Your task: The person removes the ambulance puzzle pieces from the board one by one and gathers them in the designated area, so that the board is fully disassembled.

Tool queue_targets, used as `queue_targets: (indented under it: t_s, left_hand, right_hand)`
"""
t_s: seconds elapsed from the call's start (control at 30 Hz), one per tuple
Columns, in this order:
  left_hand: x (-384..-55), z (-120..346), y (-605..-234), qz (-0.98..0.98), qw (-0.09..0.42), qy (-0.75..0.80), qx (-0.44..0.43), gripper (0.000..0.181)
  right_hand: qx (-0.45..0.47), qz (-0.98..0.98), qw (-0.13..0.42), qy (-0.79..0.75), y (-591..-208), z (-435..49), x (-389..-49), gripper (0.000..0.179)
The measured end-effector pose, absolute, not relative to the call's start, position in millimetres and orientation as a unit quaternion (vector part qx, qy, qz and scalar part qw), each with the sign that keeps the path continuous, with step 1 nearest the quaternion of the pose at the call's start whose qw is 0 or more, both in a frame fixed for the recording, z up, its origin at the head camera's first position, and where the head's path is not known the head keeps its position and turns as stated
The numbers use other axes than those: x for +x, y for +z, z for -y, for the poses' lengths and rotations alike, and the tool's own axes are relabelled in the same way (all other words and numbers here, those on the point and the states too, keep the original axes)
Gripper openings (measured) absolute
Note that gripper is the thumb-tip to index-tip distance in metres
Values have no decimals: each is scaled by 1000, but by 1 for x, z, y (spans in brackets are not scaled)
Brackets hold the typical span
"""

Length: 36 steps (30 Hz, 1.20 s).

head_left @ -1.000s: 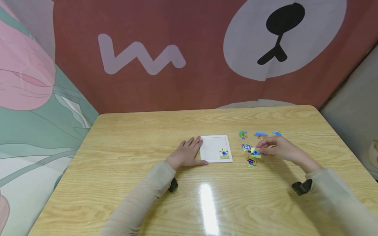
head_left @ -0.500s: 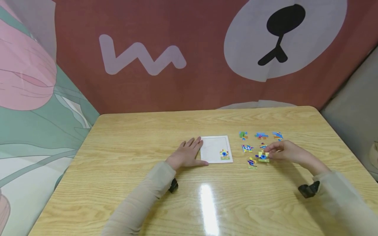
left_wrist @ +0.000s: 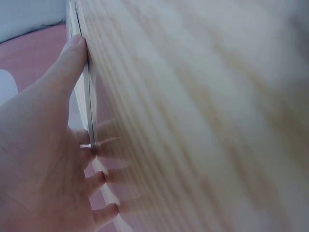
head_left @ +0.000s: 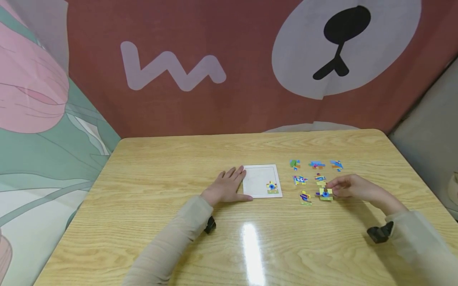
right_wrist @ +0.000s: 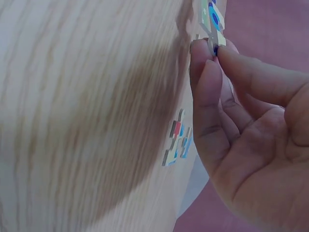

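My right hand pinches a yellow jigsaw piece with a blue round mark between thumb and fingertips, at the near right of the loose pieces. In the right wrist view the same jigsaw piece sticks out past the fingertips, close over the table. My left hand lies spread at the left edge of a white square puzzle tray. Its thumb and fingers are straight and touch the tray's edge. One similar yellow and blue piece lies in the tray's near right corner.
Several loose jigsaw pieces lie right of the tray, among them a green one, a blue one and a yellow-purple one. They rest on a wooden table with a brown printed cloth hanging behind it.
My right hand has moved right and slightly nearer with the pinched jigsaw piece, uncovering loose pieces behind it. The left hand and the tray have stayed put.
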<state>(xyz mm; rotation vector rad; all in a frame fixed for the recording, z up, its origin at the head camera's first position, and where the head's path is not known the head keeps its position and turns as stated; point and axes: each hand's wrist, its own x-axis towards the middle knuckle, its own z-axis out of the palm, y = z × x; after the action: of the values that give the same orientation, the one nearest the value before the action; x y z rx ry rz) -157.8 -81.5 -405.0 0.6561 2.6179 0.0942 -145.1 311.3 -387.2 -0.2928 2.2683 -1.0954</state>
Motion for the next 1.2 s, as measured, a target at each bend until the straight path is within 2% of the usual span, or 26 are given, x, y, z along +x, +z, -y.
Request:
queue_targets:
  t_s: [0.57,1.2]
  left_hand:
    - [-159,83,-407,-946,219,33,238,95]
    - [-158,82,-406,-946,219,36,237,95]
  right_hand:
    - [-129,-820,334,-446,-395,-318,-147,39]
    - [-81,-839,325,-430,-394,-320,-146,41]
